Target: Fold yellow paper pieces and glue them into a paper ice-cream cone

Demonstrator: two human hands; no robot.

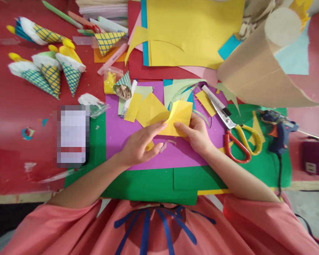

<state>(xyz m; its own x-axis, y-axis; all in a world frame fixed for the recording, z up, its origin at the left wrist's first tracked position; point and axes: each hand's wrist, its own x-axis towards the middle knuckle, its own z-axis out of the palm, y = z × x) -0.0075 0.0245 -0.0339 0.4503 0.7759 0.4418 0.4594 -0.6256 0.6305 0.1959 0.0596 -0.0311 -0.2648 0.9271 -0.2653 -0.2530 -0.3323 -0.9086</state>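
A small sheet of yellow paper (181, 115), creased near its left side, is held up over the purple sheet (122, 141). My right hand (198, 134) pinches it at the lower right, thumb on the front and fingers behind. At the paper's left edge, the fingertips of my left hand (142, 143) touch the crease; its thumb is apart below, and its fingers are stretched out. Other yellow paper pieces (151, 110) lie just behind my left hand. Scissors (230, 124) with a red and a yellow handle rest to the right of my right hand.
A glue gun (280, 136) lies on the green sheet (149, 184) at right. A large brown paper roll (255, 71) stands behind it. Several patterned paper cones (73, 76) and a phone (73, 136) are at left. Yellow sheets (194, 32) lie at the back.
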